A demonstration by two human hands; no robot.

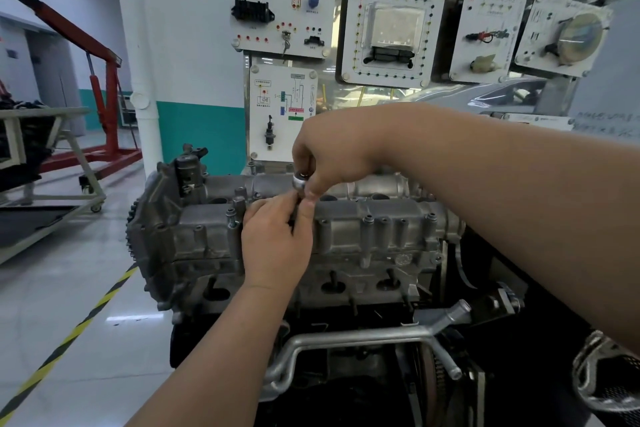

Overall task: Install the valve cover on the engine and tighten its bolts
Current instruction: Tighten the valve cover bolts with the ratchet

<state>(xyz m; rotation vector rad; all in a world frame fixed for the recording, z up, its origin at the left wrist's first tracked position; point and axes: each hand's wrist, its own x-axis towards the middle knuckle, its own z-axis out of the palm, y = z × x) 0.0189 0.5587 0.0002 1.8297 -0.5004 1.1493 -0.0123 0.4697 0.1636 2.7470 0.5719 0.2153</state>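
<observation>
Watching this from the side, and the valve cover (374,229) is already sitting on top of the engine (346,288), with bolts (367,219) standing in the bosses along the near edge. The right hand (329,156) is pinching a silver socket (298,180) from above, grip curled tight round it. The left hand (277,239) is pinching in just below it, at the socket's lower end. What's underneath I can't tell, the fingers are hiding it.

What's worrying me: the socket is going on half blind, since both hands are covering the bolt head. If it's sitting crooked, it's probably going to slip and round the head, or start the bolt cross-threaded in that aluminium. Another thing: it's being held by fingertips only, right over the open plug wells between the two cam humps. If that grip is letting go at the wrong moment, the socket is dropping into a well or down past the coolant pipe (346,336) into the dark bit.
</observation>
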